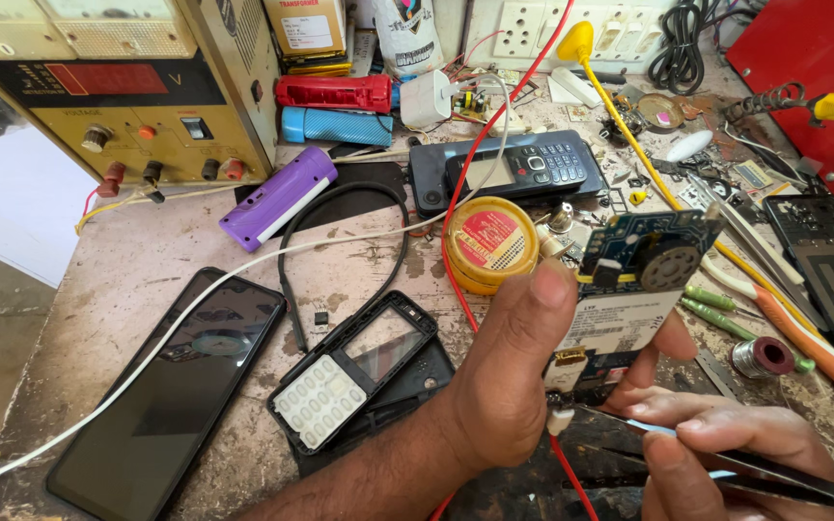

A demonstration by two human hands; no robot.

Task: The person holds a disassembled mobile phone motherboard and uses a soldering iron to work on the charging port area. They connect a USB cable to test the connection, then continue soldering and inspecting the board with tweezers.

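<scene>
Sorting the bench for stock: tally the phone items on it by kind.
Smartphones: 1, the black one lying at the left.
Keypad phones: 1 at the back.
Keypad phone front covers: 1.
Circuit boards: 1, held in the left hand.
Total: 4

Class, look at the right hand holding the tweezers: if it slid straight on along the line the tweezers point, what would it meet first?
The right hand aims its tweezers leftward, so the tips would probably first meet the small white part below the circuit board held by the left hand. Depth is uncertain.
</scene>
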